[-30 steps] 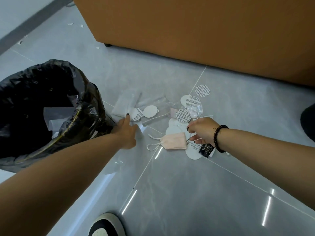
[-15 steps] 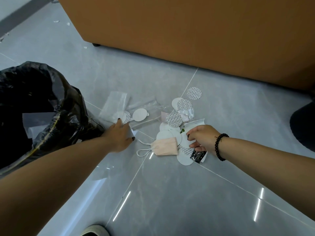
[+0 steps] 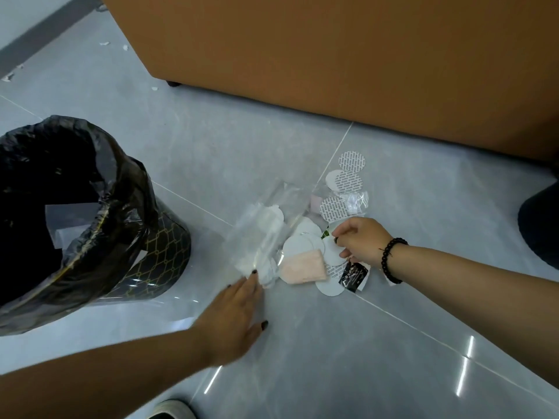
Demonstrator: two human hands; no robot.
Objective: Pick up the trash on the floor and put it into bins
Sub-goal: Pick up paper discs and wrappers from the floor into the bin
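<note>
A pile of trash lies on the grey floor: white and printed round seals (image 3: 333, 208), a pink face mask (image 3: 304, 266), a black packet (image 3: 354, 275) and a small clear wrapper (image 3: 358, 201). My left hand (image 3: 239, 316) holds clear plastic bags (image 3: 263, 237) at its fingertips, and they stand up off the floor, blurred. Just right of the mask, my right hand (image 3: 360, 240), with a black bead bracelet on its wrist, pinches a white round seal (image 3: 331, 251) on the pile. A bin (image 3: 163, 252) lined with a black bag stands at the left, with paper inside.
A large orange-brown cabinet (image 3: 332, 55) closes off the back, just beyond the pile. A dark object (image 3: 541, 219) sits at the right edge. My shoe (image 3: 172, 411) shows at the bottom. Small paper scraps (image 3: 104, 43) lie far left.
My left hand has drawn back toward me, pulling the clear plastic bags up off the floor. My right hand stays on the pile, fingers now on a white seal.
</note>
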